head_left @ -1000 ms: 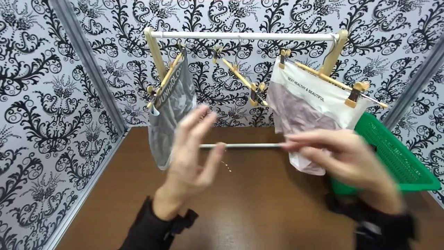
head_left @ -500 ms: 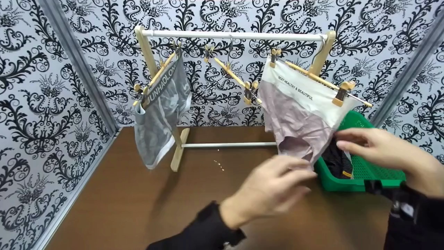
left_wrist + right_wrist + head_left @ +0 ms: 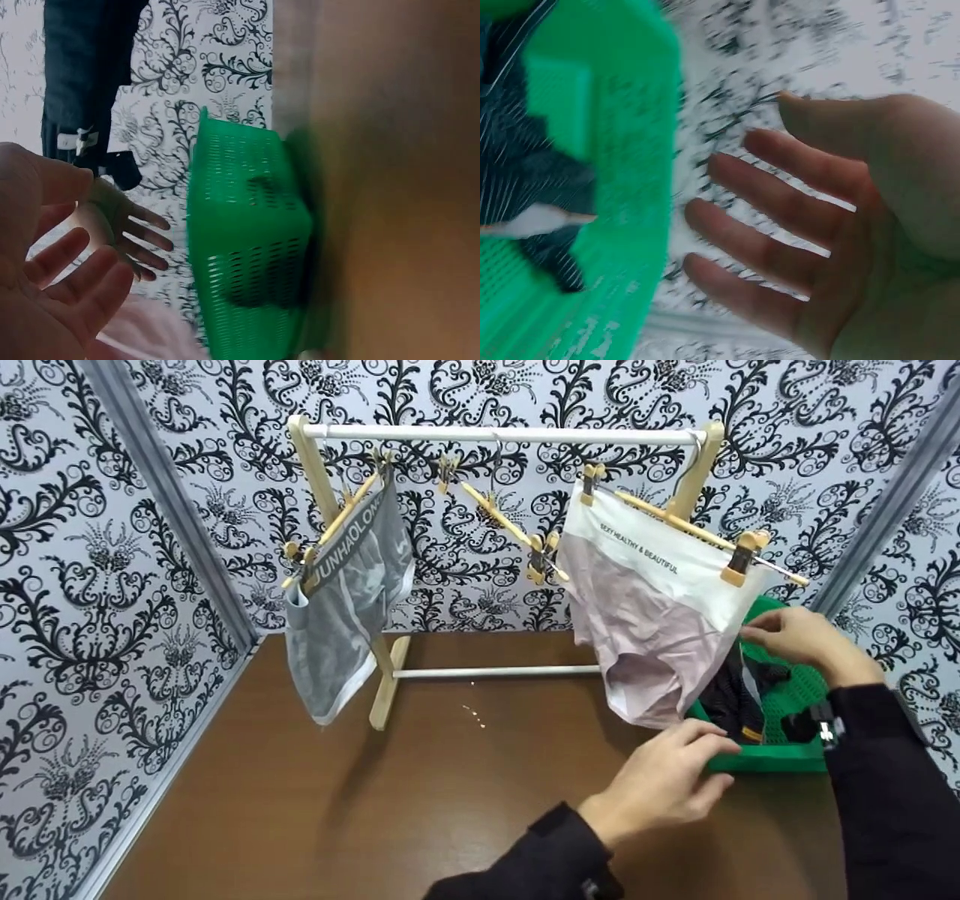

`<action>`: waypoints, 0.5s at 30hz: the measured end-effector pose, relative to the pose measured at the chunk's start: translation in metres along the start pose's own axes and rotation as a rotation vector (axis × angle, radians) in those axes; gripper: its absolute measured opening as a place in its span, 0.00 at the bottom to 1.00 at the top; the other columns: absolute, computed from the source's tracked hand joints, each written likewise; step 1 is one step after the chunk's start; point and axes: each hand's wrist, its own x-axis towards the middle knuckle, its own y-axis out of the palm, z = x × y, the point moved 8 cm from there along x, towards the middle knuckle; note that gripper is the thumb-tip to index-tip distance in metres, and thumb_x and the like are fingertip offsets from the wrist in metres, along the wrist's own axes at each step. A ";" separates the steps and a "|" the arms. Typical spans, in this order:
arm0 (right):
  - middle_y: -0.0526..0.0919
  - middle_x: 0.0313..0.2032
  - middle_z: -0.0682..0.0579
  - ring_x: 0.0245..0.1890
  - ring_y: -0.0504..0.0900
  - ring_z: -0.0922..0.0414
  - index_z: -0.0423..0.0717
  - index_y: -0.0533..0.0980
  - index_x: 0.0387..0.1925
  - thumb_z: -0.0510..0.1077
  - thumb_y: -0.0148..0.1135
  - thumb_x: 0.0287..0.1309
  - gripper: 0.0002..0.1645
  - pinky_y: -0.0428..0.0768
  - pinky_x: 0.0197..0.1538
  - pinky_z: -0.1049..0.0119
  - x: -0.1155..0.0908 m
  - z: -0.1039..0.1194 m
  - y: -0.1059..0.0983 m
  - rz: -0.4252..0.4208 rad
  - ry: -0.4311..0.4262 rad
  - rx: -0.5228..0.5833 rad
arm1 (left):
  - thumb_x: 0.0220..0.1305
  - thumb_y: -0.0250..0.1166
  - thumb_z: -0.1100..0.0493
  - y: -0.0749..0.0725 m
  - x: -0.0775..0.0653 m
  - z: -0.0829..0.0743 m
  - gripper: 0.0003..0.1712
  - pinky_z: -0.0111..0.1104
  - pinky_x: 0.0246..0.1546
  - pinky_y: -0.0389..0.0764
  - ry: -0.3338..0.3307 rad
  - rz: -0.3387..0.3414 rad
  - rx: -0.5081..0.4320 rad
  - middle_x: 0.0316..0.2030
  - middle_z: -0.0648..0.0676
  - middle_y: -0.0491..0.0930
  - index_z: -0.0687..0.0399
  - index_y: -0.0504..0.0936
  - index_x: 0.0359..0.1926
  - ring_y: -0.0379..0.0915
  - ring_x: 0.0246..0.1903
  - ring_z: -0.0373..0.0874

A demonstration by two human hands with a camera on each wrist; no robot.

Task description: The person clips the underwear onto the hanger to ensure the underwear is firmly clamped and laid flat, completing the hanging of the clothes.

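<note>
My right hand [image 3: 806, 641] hovers above the green plastic basket [image 3: 772, 757], holding nothing; its fingers are spread in the right wrist view. Inside the basket lies a dark, thin-striped garment [image 3: 532, 165] with a small yellow patch. My left hand [image 3: 664, 780] is in front of the basket's near left corner, fingers loosely bent and nothing between them. Just beyond it hang mauve underpants [image 3: 637, 615] with a white waistband, clipped to a hanger [image 3: 697, 532]. Grey boxer briefs [image 3: 349, 592] are clipped to another hanger on the left.
A small wooden rack [image 3: 386, 690] with a white top rail [image 3: 510, 433] stands on the brown table [image 3: 450, 810]. A hanger with bare clips [image 3: 495, 514] hangs mid-rail. Patterned walls [image 3: 487, 607] close in the back and sides.
Both hands have left the middle of the rack and moved right. My left hand has come to the basket's front corner, my right hand over the basket. The head view has shifted slightly.
</note>
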 end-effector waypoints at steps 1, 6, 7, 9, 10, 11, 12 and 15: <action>0.75 0.56 0.23 0.51 0.76 0.30 0.25 0.70 0.62 0.65 0.52 0.73 0.44 0.74 0.52 0.33 0.003 -0.006 0.000 -0.007 0.017 -0.002 | 0.67 0.67 0.51 0.005 0.000 0.001 0.18 0.16 0.59 0.65 -0.024 -0.001 0.001 0.54 0.45 0.78 0.46 0.83 0.56 0.74 0.54 0.33; 0.67 0.59 0.18 0.54 0.71 0.24 0.21 0.65 0.63 0.59 0.58 0.71 0.43 0.77 0.52 0.34 0.015 -0.025 0.022 0.129 0.070 0.054 | 0.66 0.68 0.51 0.026 0.000 -0.002 0.24 0.18 0.58 0.67 -0.095 -0.008 -0.002 0.55 0.44 0.76 0.46 0.79 0.61 0.73 0.54 0.33; 0.67 0.58 0.18 0.53 0.72 0.25 0.21 0.65 0.63 0.58 0.59 0.70 0.43 0.78 0.51 0.36 0.017 -0.026 0.028 0.157 0.065 0.048 | 0.66 0.67 0.51 0.030 -0.001 -0.003 0.25 0.18 0.58 0.67 -0.102 -0.007 -0.004 0.55 0.44 0.76 0.46 0.78 0.63 0.73 0.54 0.33; 0.68 0.57 0.18 0.52 0.73 0.25 0.20 0.65 0.63 0.56 0.62 0.68 0.43 0.79 0.49 0.37 0.020 -0.027 0.040 0.206 0.063 0.024 | 0.65 0.68 0.52 0.035 -0.002 -0.005 0.26 0.19 0.57 0.69 -0.117 -0.006 -0.009 0.56 0.44 0.75 0.45 0.77 0.64 0.74 0.53 0.34; 0.69 0.57 0.18 0.52 0.73 0.25 0.20 0.65 0.63 0.57 0.63 0.67 0.44 0.79 0.49 0.37 0.020 -0.028 0.045 0.220 0.066 -0.013 | 0.65 0.68 0.52 0.036 -0.003 -0.006 0.26 0.19 0.56 0.69 -0.125 -0.003 -0.008 0.56 0.44 0.75 0.45 0.77 0.64 0.74 0.53 0.34; 0.69 0.57 0.18 0.53 0.72 0.24 0.21 0.65 0.62 0.57 0.64 0.65 0.45 0.77 0.51 0.36 0.020 -0.028 0.050 0.238 0.058 -0.055 | 0.65 0.68 0.51 0.037 -0.004 -0.006 0.26 0.19 0.56 0.70 -0.132 0.000 -0.006 0.56 0.44 0.75 0.45 0.77 0.64 0.74 0.52 0.34; 0.69 0.57 0.19 0.53 0.71 0.24 0.21 0.65 0.63 0.57 0.65 0.64 0.46 0.76 0.52 0.34 0.020 -0.029 0.056 0.266 0.068 -0.069 | 0.66 0.67 0.51 0.038 -0.005 -0.007 0.26 0.20 0.55 0.70 -0.141 0.005 -0.005 0.56 0.44 0.75 0.44 0.77 0.64 0.74 0.51 0.34; 0.71 0.55 0.21 0.55 0.69 0.22 0.21 0.65 0.62 0.55 0.69 0.62 0.45 0.73 0.54 0.31 0.017 -0.033 0.067 0.343 0.103 -0.093 | 0.66 0.67 0.51 0.038 -0.008 -0.005 0.26 0.20 0.55 0.70 -0.157 0.012 -0.009 0.56 0.44 0.75 0.43 0.77 0.64 0.74 0.51 0.34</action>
